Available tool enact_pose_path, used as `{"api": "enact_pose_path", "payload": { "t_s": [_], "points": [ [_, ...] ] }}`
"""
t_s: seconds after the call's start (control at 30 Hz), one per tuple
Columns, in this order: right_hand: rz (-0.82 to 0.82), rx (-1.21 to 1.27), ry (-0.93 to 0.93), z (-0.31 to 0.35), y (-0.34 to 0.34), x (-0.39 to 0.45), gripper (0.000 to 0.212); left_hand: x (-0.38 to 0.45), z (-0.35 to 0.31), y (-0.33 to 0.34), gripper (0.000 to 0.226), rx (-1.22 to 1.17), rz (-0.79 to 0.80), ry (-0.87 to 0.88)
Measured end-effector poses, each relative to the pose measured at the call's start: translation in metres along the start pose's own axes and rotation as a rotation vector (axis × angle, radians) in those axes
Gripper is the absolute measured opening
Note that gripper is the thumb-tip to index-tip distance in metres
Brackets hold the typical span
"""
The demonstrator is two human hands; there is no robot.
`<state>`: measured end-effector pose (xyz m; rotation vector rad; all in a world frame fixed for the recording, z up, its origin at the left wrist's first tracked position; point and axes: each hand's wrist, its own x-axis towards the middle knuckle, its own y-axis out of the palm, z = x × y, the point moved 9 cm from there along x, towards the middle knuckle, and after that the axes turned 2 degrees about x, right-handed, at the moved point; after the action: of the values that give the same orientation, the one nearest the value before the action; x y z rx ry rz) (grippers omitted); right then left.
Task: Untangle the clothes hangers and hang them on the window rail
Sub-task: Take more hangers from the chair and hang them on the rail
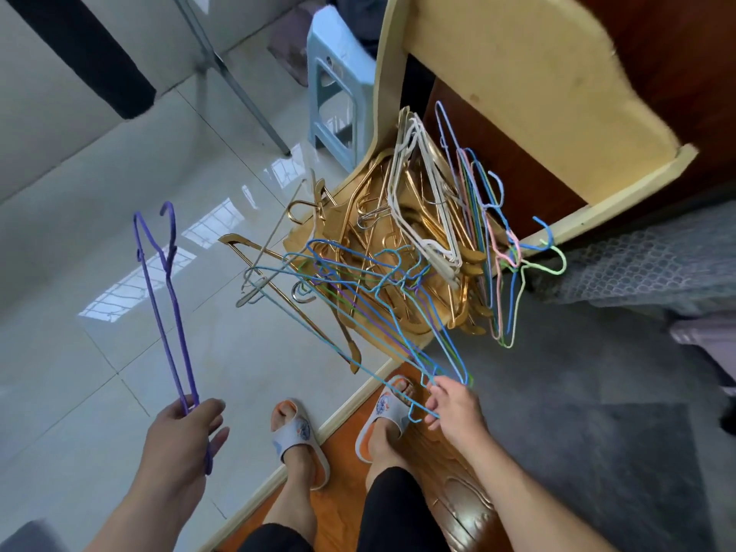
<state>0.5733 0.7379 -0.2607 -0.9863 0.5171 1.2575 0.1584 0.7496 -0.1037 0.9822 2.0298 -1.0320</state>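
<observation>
My left hand (pixel 185 432) grips the lower end of a purple wire hanger (pixel 169 308), which is free of the rest and points up over the tiled floor. My right hand (pixel 452 408) pinches the ends of a bunch of blue, teal and green wire hangers (pixel 358 296) that still reach into the tangled heap. That heap of gold hangers (pixel 382 249) and white hangers (pixel 422 201) lies on a cream chair seat (pixel 434 336). More pastel wire hangers (pixel 490 241) stand at the heap's right side. No window rail is in view.
A light blue plastic stool (pixel 338 93) stands behind the chair. The chair's cream back (pixel 529 81) rises at the upper right, against dark wood furniture. A metal stand leg (pixel 239 85) crosses the tiles. My feet in slippers (pixel 302 436) straddle a floor threshold strip.
</observation>
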Motion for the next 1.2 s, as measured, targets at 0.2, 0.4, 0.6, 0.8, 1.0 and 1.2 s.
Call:
{"api": "enact_pose_path", "payload": {
  "t_s": [0.2, 0.4, 0.6, 0.8, 1.0, 1.2],
  "points": [
    [0.138, 0.098, -0.099, 0.093, 0.017, -0.064, 0.022, -0.035, -0.014, -0.026, 0.014, -0.064, -0.039, 0.039],
    [0.23, 0.019, -0.417, 0.236, 0.054, -0.163, 0.019, -0.068, -0.053, -0.1, 0.008, -0.265, -0.058, 0.094],
    [0.114, -0.243, -0.773, 0.337, 0.112, -0.28, 0.017, -0.072, -0.093, -0.209, 0.013, -0.447, -0.014, 0.231],
    [0.552, 0.242, -0.546, 0.343, 0.29, -0.364, 0.001, -0.046, -0.09, -0.377, 0.022, -0.503, -0.004, 0.359],
    [0.698, 0.265, -0.494, 0.361, 0.417, -0.465, 0.016, -0.037, -0.121, -0.539, 0.023, -0.319, -0.204, 0.447],
    [0.675, 0.203, -0.673, 0.496, 0.487, -0.547, 0.024, -0.051, -0.216, -0.642, 0.02, -0.542, -0.154, 0.546]
  ]
}}
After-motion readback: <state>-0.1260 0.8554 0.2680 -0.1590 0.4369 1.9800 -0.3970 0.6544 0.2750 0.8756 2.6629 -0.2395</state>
